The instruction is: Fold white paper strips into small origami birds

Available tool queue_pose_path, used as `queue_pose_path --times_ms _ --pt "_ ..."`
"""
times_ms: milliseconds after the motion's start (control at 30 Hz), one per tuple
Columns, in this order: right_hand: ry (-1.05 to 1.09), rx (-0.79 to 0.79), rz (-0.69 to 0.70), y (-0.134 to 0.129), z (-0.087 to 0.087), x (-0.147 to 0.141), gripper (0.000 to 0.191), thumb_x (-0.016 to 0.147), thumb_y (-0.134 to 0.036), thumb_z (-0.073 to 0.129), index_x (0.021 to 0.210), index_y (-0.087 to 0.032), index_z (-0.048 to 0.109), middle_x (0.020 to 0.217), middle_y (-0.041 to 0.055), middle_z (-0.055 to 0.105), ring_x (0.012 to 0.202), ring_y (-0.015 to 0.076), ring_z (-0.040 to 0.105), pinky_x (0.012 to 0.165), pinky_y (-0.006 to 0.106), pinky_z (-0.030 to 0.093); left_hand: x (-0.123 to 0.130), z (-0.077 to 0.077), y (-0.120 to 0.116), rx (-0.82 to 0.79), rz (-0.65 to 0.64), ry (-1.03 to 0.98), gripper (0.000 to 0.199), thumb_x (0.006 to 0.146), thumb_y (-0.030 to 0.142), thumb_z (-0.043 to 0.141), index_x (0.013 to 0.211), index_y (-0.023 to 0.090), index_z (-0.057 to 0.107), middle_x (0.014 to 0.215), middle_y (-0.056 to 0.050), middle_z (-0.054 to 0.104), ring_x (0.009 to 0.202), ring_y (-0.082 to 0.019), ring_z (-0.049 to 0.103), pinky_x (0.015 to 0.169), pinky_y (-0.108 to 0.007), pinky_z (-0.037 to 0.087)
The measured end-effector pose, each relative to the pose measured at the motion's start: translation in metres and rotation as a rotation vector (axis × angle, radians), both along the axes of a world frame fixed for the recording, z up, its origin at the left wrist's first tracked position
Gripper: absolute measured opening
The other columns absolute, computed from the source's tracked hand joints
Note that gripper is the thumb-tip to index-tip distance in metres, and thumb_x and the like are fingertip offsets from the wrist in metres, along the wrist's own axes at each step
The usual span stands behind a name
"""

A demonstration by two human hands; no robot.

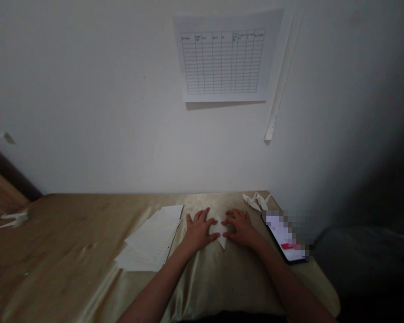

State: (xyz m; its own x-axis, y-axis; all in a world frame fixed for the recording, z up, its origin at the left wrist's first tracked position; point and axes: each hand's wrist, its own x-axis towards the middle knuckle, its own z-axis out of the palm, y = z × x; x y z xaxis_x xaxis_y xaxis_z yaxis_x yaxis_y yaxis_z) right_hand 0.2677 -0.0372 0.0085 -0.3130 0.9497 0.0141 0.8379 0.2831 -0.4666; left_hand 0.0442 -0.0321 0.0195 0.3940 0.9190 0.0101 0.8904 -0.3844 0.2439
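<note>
A small white piece of folded paper point(222, 242), roughly diamond-shaped with a point toward me, lies on the cloth-covered table between my hands. From its left side, the thumb and index finger of my left hand point(198, 232) hold it, while the other fingers are spread. My right hand point(241, 228) grips the opposite side with thumb and index finger, its other fingers curled loosely. Fingertips cover parts of the paper's edges. Left of my hands, a fanned stack of white paper sheets point(151, 242) shows punched holes along one edge.
White folded paper cranes point(257, 201) sit at the back right corner. A lit phone point(286, 237) lies near the right table edge. Another white folded paper shape point(15, 218) is at the far left. Behind the table point(70, 251) rises a wall with a printed chart point(224, 58).
</note>
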Motion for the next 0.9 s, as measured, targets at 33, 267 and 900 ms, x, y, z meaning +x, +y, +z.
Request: queue_pose_path --times_ms 33,267,900 --pt "-0.002 -0.002 0.009 -0.0004 0.0004 0.0006 0.041 0.088 -0.040 0.078 0.128 -0.031 0.073 0.160 0.0096 0.050 0.156 0.0327 0.033 0.129 0.064 0.015 -0.0006 0.0003 -0.0004 -0.011 -0.009 0.002 0.049 0.090 0.053 0.077 0.135 0.034 0.069 0.175 -0.012 0.034 0.161 -0.040 0.029 0.122 -0.083 0.013" --pt "-0.017 -0.033 0.048 0.0002 0.0009 0.0045 0.058 0.081 -0.050 0.085 0.133 -0.030 0.069 0.162 0.0114 0.047 0.156 0.0350 0.032 0.129 0.066 0.012 -0.0049 -0.0035 -0.0015 -0.067 -0.040 -0.002 0.078 0.083 0.069 0.076 0.149 0.032 0.060 0.176 -0.019 0.028 0.162 -0.044 0.025 0.121 -0.085 0.009" --pt "-0.002 -0.052 0.073 -0.0002 -0.0044 0.0078 0.074 0.072 -0.051 0.089 0.138 -0.030 0.064 0.166 0.0121 0.043 0.159 0.0363 0.029 0.130 0.069 0.004 -0.0012 -0.0022 -0.0087 -0.128 -0.048 0.018 0.101 0.073 0.071 0.079 0.159 0.026 0.049 0.178 -0.021 0.018 0.166 -0.044 0.014 0.124 -0.081 0.001"
